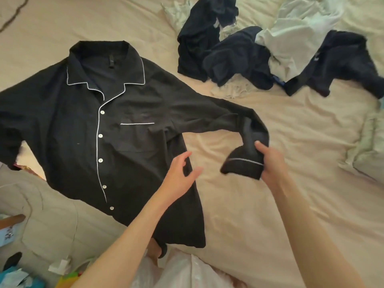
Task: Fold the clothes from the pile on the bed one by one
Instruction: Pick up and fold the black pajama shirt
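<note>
— Holding what, right side?
— My right hand [270, 163], grip curled round the cuff end of the sleeve [243, 165] of the black pyjama shirt [83, 132], sleeve lifted off the bed [270, 215].
— Left?
— My left hand [178, 175] hovers over the shirt's side edge, fingers spread and relaxed, gripping nothing.
— Shirt?
— Face up, buttoned, flat on the bed, collar away from me.
— Pile?
— The pile [259, 55], dark and pale clothes, lies far right, well apart.
</note>
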A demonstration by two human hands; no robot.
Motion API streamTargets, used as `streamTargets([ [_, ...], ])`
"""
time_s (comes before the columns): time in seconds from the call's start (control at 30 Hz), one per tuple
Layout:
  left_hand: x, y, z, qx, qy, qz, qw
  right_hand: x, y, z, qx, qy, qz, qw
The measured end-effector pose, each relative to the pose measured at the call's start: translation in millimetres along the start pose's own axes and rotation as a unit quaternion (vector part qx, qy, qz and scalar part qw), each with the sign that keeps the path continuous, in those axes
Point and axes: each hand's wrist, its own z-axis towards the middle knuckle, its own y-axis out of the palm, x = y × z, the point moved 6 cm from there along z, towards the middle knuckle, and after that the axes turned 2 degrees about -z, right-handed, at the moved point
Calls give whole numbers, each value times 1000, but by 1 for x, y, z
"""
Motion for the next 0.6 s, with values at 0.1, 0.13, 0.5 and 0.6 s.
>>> streamTargets([
  [0.1, 30, 18, 0, -50, 167, 194, 965, 19, 26, -19, -87, 19, -2, 996],
  [0.13, 39, 24, 0, -49, 215, 256, 941, 22, 33, -26, -112, 27, 4, 993],
  [0.5, 75, -57, 0, 194, 103, -176, 960, -21, 74, -62, -195, -50, 32, 979],
  [0.6, 63, -127, -16, 216, 44, -216, 951, 5, 81, -68, -143, -39, -40, 988],
])
